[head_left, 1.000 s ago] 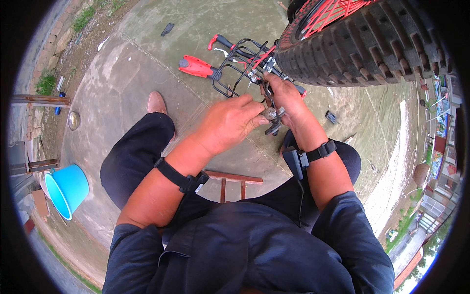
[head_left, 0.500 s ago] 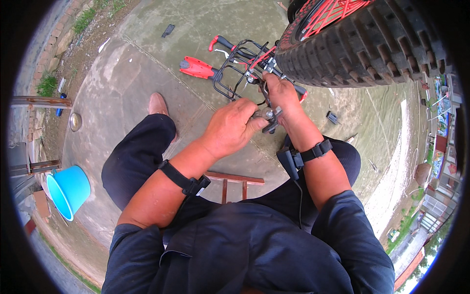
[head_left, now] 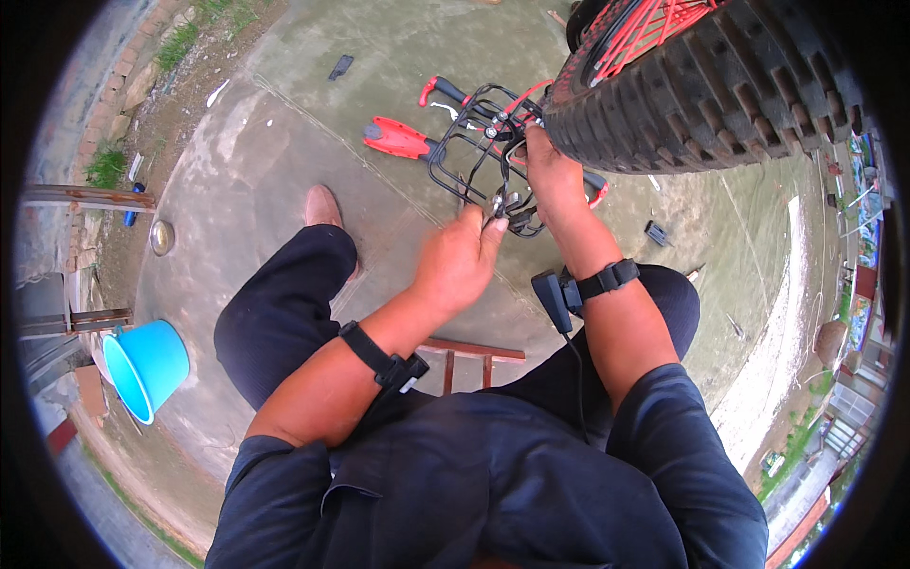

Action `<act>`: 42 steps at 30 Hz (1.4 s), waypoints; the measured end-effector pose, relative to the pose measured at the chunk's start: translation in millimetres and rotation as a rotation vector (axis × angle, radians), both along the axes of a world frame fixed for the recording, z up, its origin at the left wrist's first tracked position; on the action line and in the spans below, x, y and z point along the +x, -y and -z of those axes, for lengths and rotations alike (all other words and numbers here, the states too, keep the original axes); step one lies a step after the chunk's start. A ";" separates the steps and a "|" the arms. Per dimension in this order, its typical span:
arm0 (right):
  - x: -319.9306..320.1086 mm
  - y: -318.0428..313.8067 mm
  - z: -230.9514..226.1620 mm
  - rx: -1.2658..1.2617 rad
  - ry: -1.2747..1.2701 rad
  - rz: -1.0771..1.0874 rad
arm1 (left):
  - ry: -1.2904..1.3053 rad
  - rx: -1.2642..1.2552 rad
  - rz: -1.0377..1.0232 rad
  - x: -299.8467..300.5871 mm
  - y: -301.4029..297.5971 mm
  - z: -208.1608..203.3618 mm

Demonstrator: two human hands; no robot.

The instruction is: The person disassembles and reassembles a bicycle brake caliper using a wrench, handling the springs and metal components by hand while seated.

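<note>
1. In the head view, the left hand [head_left: 451, 264] had its thumb and forefinger pinched on a small metal part [head_left: 500, 203].
2. That part sat at the left fingertips, just below the black rack [head_left: 455, 166] in the picture and apart from the right hand [head_left: 555, 178]; dark cable [head_left: 505, 171] ran up from it.
3. The right hand's fingers were curled in beside the tyre [head_left: 697, 109], at the rack's right end; what they grasped was hidden, so I cannot tell.
4. The knobby tyre, with red spokes [head_left: 649, 38], stood at the upper right.
5. A red fender [head_left: 396, 137] lay left of the rack, and a black-and-red grip [head_left: 447, 90] lay above the fender.
6. A small black block [head_left: 657, 232] was on the floor [head_left: 237, 275], right of the right forearm.
7. A blue bucket [head_left: 156, 365] stood far left; a wooden stool [head_left: 474, 352] showed between the knees.
</note>
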State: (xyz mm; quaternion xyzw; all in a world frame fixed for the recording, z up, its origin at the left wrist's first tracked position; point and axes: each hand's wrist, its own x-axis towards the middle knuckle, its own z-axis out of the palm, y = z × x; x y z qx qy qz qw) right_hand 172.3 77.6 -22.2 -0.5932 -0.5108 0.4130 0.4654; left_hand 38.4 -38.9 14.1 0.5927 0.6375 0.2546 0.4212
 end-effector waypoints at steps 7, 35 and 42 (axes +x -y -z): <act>19.5 -3.2 20.6 0.185 0.381 -0.065 | 0.459 -0.459 -0.155 -7.2 0.1 -11.8; 12.5 12.4 3.5 0.122 0.229 -0.079 | 0.431 -0.158 -0.103 -15.5 -14.5 7.0; 11.8 11.3 7.4 0.128 0.237 -0.075 | 0.611 -0.126 -0.122 -14.1 -11.3 6.6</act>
